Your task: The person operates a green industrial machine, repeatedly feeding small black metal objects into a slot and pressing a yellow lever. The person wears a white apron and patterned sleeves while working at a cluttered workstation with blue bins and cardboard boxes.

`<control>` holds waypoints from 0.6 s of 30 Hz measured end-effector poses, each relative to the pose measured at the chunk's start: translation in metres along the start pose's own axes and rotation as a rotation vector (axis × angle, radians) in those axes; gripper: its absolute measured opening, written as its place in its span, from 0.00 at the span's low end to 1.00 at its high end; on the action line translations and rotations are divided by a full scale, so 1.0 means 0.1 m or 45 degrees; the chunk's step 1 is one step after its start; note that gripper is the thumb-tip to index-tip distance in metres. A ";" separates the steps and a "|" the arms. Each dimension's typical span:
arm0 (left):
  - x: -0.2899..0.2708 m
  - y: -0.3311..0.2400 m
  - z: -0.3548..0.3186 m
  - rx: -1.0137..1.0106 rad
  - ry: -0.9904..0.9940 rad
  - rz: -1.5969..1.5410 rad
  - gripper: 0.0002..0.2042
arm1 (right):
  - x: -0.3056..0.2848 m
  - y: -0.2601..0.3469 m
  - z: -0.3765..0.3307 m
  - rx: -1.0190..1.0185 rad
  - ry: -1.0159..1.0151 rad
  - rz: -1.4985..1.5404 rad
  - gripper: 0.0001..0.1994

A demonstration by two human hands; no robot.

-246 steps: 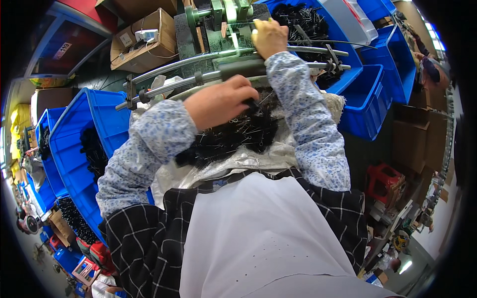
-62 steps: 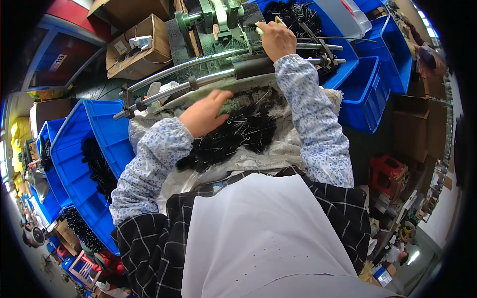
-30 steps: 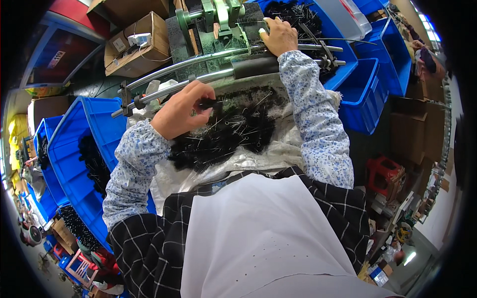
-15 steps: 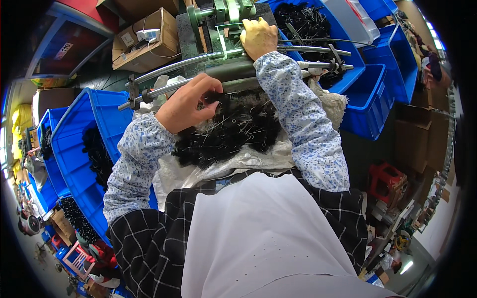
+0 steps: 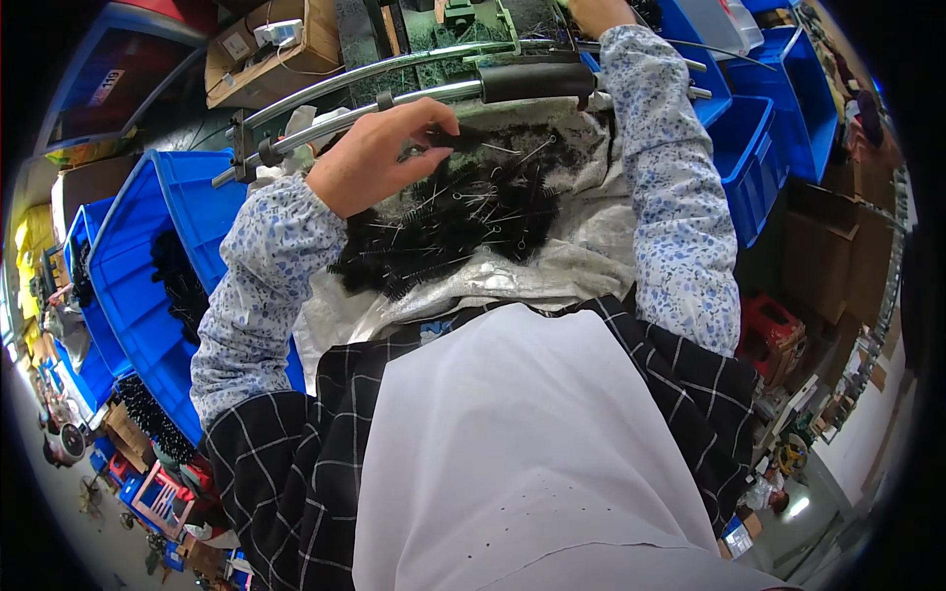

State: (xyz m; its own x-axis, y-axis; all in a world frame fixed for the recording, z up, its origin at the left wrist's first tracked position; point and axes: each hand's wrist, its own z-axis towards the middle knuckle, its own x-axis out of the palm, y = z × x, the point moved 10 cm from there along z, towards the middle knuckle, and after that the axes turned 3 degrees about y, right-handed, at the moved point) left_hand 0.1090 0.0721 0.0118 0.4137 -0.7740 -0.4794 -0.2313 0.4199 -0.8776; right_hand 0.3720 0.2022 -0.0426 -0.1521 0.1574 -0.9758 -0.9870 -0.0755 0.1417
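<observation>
- Brushes (image 5: 448, 212), black and wire-stemmed, lie heaped on a pale sheet (image 5: 552, 271) just under the left hand (image 5: 379, 158).
- Left fingers (image 5: 434, 123) pinch one brush (image 5: 473, 141), its long axis pointing right.
- Right hand (image 5: 596, 12), cropped at the machine (image 5: 463, 25), is farther; its grip is unreadable.

A heap of small black bristle brushes (image 5: 453, 222) with wire stems, apparently, lies tangled on pale sheeting.
</observation>
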 end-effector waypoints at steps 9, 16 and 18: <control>0.01 -0.01 0.13 0.032 -0.518 -0.069 0.13 | -0.62 0.81 -0.83 -0.072 0.131 0.434 0.14; 0.07 0.18 -0.07 -0.052 -0.486 0.003 0.22 | -0.32 1.32 -1.03 -0.066 0.201 0.780 0.16; 0.28 0.37 -0.14 -0.234 -0.242 0.210 0.24 | -0.35 0.99 -0.65 0.141 0.030 0.146 0.11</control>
State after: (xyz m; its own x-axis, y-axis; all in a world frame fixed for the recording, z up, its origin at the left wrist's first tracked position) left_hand 0.0993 0.0598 -0.0341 0.5105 -0.5929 -0.6228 -0.4572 0.4262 -0.7806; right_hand 0.2825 0.1251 -0.0057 -0.2644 0.1309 -0.9555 -0.9630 0.0174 0.2688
